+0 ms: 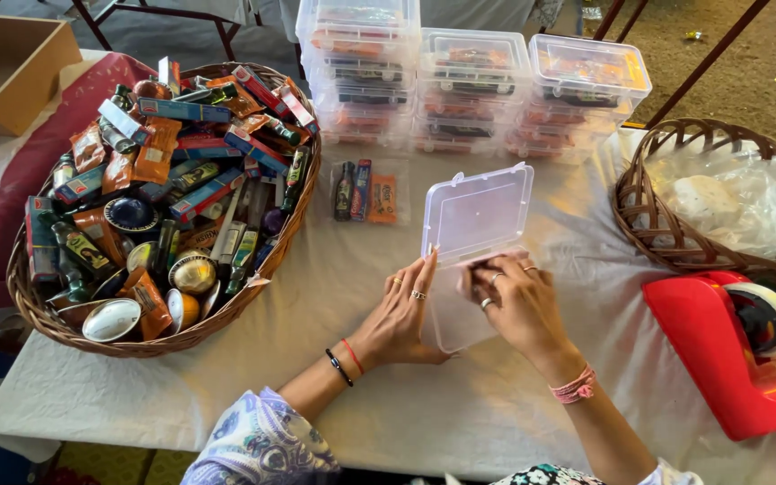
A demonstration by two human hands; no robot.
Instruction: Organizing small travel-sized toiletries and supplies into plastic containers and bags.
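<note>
Near the table's front edge, the left hand (pixel 401 310) and right hand (pixel 518 301) grip an open, empty clear plastic box (pixel 473 238); three loose items (pixel 364 191) wait beside the full basket (pixel 38 310); packed boxes (pixel 473 85) stack behind.

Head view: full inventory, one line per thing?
clear hinged box: 1, lid up, centre of table
big wicker basket: 1, brown, left, heaped with packets, small bottles and tins
loose items: 3, dark bottle, two packets, beside that basket
lidded clear boxes: stacked, filled, far edge
small wicker basket: 1, right, holds clear bags
tape dispenser: 1, red, right
cardboard box: 1, top left
left hand: on the box's left edge
right hand: on its base
</note>
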